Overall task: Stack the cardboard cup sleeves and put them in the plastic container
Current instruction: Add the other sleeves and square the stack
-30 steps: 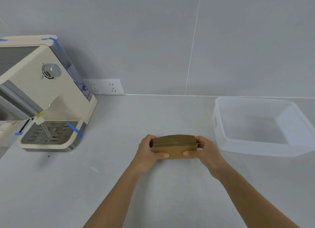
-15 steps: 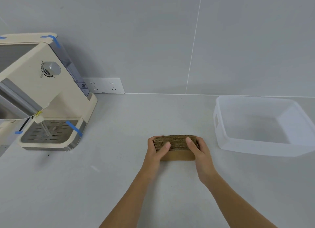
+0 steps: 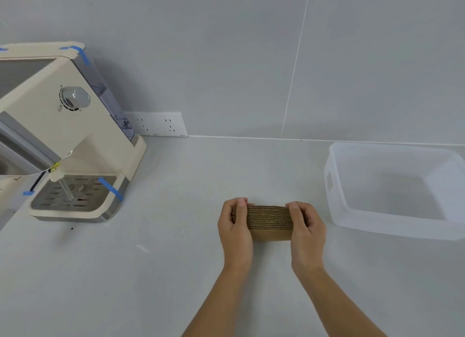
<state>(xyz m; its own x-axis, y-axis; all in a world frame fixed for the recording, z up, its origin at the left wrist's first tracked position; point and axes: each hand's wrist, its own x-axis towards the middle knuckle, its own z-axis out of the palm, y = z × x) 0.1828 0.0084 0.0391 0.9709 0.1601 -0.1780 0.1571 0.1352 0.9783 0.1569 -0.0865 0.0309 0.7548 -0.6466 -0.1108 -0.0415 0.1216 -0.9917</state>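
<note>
A stack of brown cardboard cup sleeves (image 3: 270,219) stands on edge on the grey counter, its corrugated edges facing me. My left hand (image 3: 235,229) grips its left end and my right hand (image 3: 305,232) grips its right end, squeezing the stack between them. The translucent plastic container (image 3: 334,205) sits to the right of the stack, with nothing inside it.
A cream coffee machine (image 3: 63,135) with blue tape strips and a metal drip tray stands at the left. A white socket strip (image 3: 156,124) is on the wall behind. The grey tiled wall bounds the counter at the back.
My hands shifted from pinching the stack from above to clasping its two ends, with fingers curled over the top. The stack stayed in about the same place.
</note>
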